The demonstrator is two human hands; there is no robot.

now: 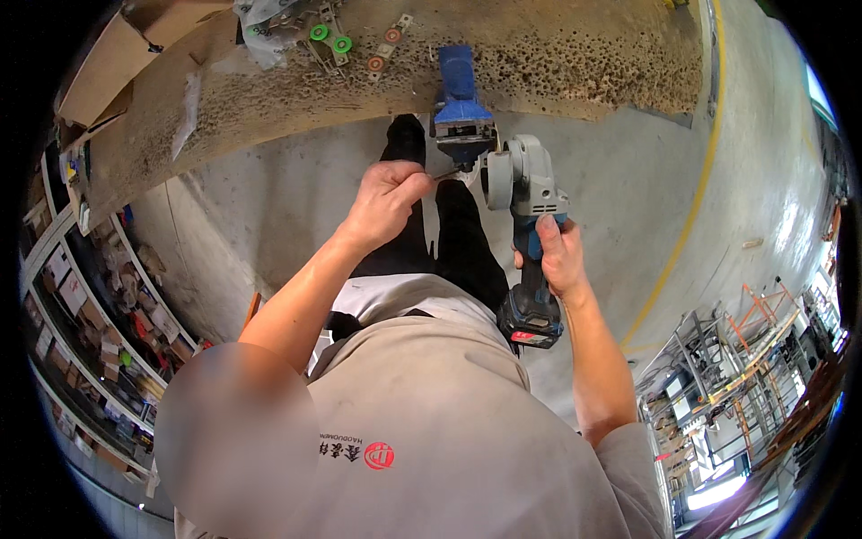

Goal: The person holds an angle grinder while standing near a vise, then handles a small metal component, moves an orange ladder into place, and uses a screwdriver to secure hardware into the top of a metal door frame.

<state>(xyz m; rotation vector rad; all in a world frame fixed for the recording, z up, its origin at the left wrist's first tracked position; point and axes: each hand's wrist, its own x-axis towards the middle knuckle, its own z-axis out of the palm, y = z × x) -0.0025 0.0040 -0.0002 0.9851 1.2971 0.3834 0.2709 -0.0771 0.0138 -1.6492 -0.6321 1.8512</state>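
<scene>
A blue bench vise (461,106) is fixed at the near edge of the worn workbench (296,108). Its thin handle (444,175) juts out to the left below the jaws. My left hand (386,202) is closed around the end of that handle. In my right hand (559,256) is a cordless angle grinder (533,180), gripped by its body with the battery toward me. The grinder's guard and head sit just right of the vise's front. I cannot make out anything clamped in the jaws.
On the bench lie green rollers (330,38) on metal brackets, orange-centred ones (384,51), a clear plastic bag (263,31) and a cardboard box (112,58). Loaded shelves (103,323) stand at left. Metal racks (718,368) are at right, past a yellow floor line (691,216).
</scene>
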